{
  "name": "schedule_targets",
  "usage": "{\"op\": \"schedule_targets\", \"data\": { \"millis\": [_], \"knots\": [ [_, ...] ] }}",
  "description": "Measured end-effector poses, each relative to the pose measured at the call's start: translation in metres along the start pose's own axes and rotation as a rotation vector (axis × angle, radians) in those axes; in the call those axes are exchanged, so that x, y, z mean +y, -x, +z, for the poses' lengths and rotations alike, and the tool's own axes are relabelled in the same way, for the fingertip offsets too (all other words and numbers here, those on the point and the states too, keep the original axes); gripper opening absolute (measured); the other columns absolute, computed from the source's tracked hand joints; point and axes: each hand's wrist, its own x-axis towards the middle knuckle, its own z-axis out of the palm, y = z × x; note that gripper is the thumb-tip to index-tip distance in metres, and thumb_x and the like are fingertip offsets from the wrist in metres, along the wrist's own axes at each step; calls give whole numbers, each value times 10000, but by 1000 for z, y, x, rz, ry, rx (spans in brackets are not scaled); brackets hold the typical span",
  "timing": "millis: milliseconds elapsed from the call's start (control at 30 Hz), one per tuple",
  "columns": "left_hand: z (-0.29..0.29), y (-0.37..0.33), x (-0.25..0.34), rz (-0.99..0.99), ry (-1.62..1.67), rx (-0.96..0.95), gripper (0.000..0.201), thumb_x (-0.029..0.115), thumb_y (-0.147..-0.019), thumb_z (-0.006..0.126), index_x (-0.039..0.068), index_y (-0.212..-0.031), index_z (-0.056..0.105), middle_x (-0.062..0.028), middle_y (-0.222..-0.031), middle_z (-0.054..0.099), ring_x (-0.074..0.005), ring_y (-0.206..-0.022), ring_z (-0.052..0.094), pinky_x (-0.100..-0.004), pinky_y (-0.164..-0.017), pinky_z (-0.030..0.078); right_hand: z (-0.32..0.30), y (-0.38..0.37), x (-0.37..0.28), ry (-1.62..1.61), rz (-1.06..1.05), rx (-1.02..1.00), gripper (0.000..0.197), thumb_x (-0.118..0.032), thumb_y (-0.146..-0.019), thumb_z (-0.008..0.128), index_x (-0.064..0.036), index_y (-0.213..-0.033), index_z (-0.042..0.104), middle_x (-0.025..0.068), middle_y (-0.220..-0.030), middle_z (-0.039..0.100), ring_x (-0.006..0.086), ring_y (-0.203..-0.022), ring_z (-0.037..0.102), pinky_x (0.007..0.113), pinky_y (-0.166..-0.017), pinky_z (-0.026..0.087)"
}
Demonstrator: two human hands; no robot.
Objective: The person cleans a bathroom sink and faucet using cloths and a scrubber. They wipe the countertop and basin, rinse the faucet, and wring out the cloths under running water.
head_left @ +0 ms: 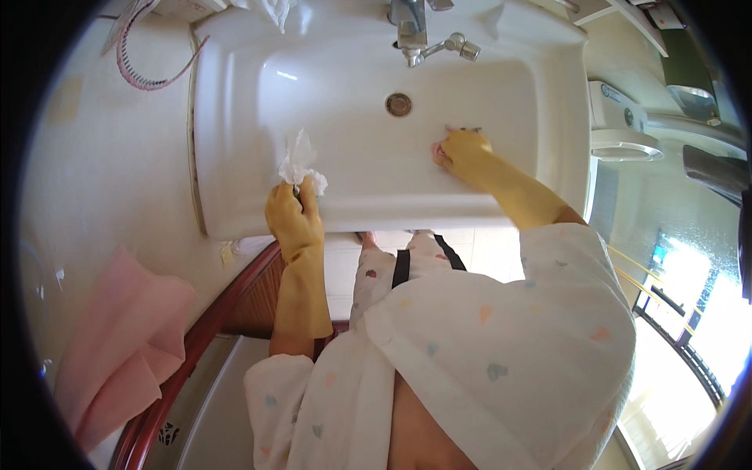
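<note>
Both my hands wear long yellow rubber gloves. My left hand [294, 215] is over the front left of the white sink [345, 205], closed on a crumpled white tissue [297, 160] that sticks up past the fingertips. Down against the right side of the basin, my right hand [465, 153] is curled round a pinkish wad [439, 152], mostly covered by the glove. Whether the wad is cloth or sponge cannot be made out. A small dark bit shows beside those fingers.
At the back stands a chrome faucet [411, 35] with a swivel spout, in front of the round drain [398, 105]. A pink headband [133, 70] hangs at the far left. Pink cloth [129, 337] drapes at the lower left. A white wall-mounted holder [623, 121] is on the right.
</note>
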Motion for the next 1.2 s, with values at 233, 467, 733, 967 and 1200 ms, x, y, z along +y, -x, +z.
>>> {"op": "schedule_targets", "data": {
  "millis": [233,467,733,967,1200],
  "knots": [
    [10,-7,2,-13,8,-25,232,211,-986,626,-12,-990,688,-180,-816,645,-373,-776,585,-465,-717,458,31,-77,-22,-320,40,-6,422,-263,-958,639,-124,-1356,622,147,-1253,664,345,-1155,634,416,-994,504],
    [9,-8,9,25,21,24,163,164,-962,647,15,-990,705,-166,-813,658,-371,-745,619,-459,-669,486,36,-96,-9,-494,109,-35,374,-307,-958,640,-89,-1259,685,159,-1253,672,363,-1158,625,435,-1011,493],
    [10,-5,-18,48,-39,71,195,212,-948,668,19,-955,690,-167,-815,655,-391,-752,620,-486,-677,481,-2,-5,-16,-389,160,-386,351,-339,-961,615,-83,-1194,672,178,-1099,708,348,-1089,661,470,-918,527],
    [-6,-9,-17,16,113,103,213,221,-949,656,10,-966,679,-198,-854,652,-421,-806,613,-497,-715,475,-40,-62,-160,-1213,-108,-111,275,-278,-990,628,-26,-1069,707,128,-856,720,217,-783,694,388,-761,565],
    [-51,-28,-86,-139,-47,443,167,147,-943,627,-1,-996,685,-202,-839,658,-398,-790,638,-465,-719,499,-48,-136,-283,-516,-789,697,302,-123,-956,596,-141,-1249,667,71,-1375,608,276,-1300,524,404,-1119,428]
  ]
}}
